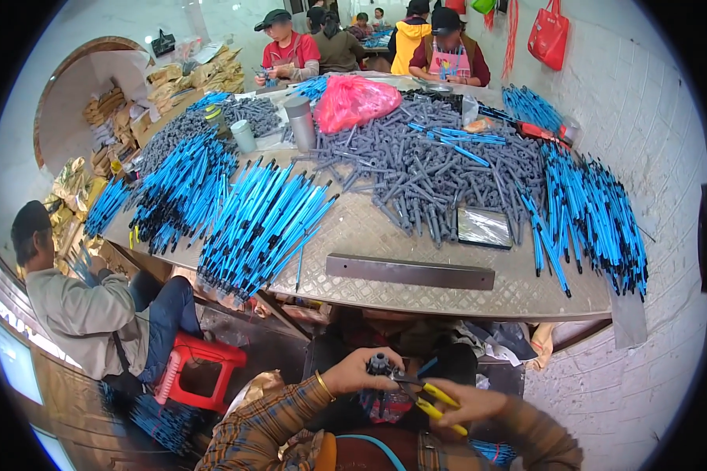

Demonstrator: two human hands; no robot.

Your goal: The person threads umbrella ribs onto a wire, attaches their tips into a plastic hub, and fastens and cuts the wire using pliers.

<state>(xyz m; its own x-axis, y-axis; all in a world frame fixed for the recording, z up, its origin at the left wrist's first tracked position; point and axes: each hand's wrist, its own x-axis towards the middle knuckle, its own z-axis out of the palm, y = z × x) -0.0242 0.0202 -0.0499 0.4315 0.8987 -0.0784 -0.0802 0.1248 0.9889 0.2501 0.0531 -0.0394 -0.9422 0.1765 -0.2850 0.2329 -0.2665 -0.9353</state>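
Observation:
My left hand (355,373) is closed around a dark grey plastic fitting (379,363), whose round end shows between thumb and fingers. In my right hand (478,403) is a pair of pliers (441,394) with yellow handles, spread somewhat apart. The pliers' metal jaws reach to the fitting; whether they grip it I cannot tell. Both hands are over my lap, in front of the table (353,295). Nearest on the tabletop lies a long dark metal bar (408,272). A large heap of grey plastic fittings (440,169) spreads behind it.
Bundles of blue rods with black ends (267,220) lie at the left, more blue rods (593,216) at the right. A pink plastic bag (357,102) sits on the heap beside a metal flask (300,124). A seated person (86,302) is at left, near a red stool (200,369).

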